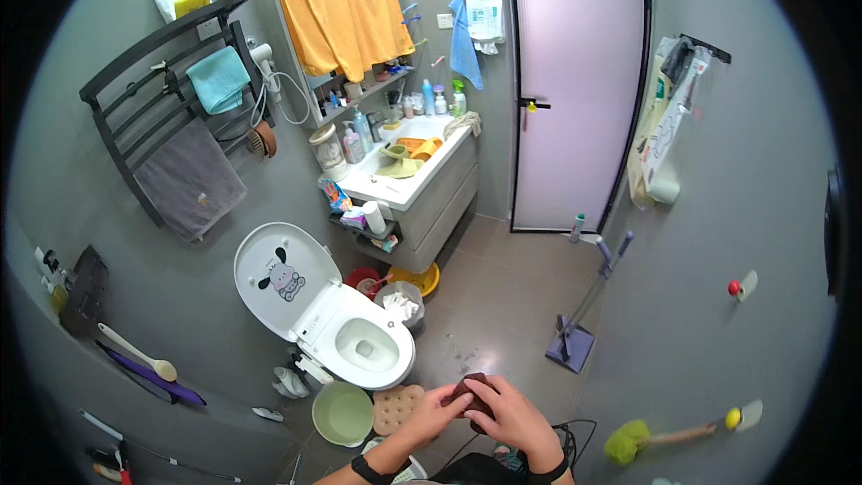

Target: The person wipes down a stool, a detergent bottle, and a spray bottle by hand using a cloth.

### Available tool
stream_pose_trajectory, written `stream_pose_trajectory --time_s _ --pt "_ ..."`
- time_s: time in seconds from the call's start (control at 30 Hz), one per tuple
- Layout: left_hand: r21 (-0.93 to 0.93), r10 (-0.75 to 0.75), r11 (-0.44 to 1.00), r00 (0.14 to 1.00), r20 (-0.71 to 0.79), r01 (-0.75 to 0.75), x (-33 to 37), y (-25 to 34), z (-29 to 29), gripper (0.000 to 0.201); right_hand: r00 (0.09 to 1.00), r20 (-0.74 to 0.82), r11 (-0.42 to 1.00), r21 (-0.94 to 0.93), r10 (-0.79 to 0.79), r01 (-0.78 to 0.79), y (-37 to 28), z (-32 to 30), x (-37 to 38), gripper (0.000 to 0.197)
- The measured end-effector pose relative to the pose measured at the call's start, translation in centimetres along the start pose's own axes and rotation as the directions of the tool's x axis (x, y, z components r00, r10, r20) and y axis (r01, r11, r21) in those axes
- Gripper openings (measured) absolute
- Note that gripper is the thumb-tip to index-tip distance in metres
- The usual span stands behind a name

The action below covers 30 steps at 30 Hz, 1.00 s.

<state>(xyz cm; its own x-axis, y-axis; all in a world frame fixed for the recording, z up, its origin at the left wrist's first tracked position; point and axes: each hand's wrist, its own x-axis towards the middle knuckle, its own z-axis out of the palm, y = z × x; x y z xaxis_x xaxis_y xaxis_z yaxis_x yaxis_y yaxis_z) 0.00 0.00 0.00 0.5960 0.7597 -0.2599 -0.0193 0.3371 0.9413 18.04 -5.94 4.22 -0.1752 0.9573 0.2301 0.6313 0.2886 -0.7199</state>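
Note:
Low in the head view, my left hand and my right hand are close together. Both have their fingers closed around a dark brown, soft-looking piece, perhaps a folded cloth; its exact kind does not show. A black band circles each wrist. Just left of my left hand is a beige tufted stool top, partly covered by the forearm. Beside it stands a pale green basin. Beyond them is the white toilet, its lid raised and showing a cartoon puppy sticker.
A washbasin cabinet holds green and orange slippers in its sink. A bin stands beside the toilet. A purple dustpan leans near the right wall. Dark cables lie right of my right hand. The frosted door is closed.

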Motion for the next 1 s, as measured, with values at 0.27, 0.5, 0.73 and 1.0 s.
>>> stream_pose_trajectory --time_s 0.27,0.5,0.73,1.0 --pt "0.019 0.129 0.991 0.934 -0.334 -0.130 11.7 6.9 0.6 0.025 0.990 0.089 0.960 0.266 -0.111 0.083 8.8 -7.1 11.8 0.053" --pt "-0.023 0.249 0.957 0.860 -0.446 -0.289 24.0 10.5 -4.2 0.026 0.991 0.013 0.955 0.270 -0.130 0.122 15.7 -10.7 24.7 0.058" --pt "-0.019 0.287 0.948 0.882 -0.373 -0.317 38.3 17.1 -11.5 0.031 0.996 0.020 0.980 0.186 -0.082 0.077 22.2 -13.3 40.4 0.027" --pt "-0.140 0.182 0.969 0.971 -0.153 -0.204 55.2 25.8 -16.5 0.035 0.987 -0.138 0.988 0.121 -0.078 0.095 28.9 -19.9 57.1 0.033"
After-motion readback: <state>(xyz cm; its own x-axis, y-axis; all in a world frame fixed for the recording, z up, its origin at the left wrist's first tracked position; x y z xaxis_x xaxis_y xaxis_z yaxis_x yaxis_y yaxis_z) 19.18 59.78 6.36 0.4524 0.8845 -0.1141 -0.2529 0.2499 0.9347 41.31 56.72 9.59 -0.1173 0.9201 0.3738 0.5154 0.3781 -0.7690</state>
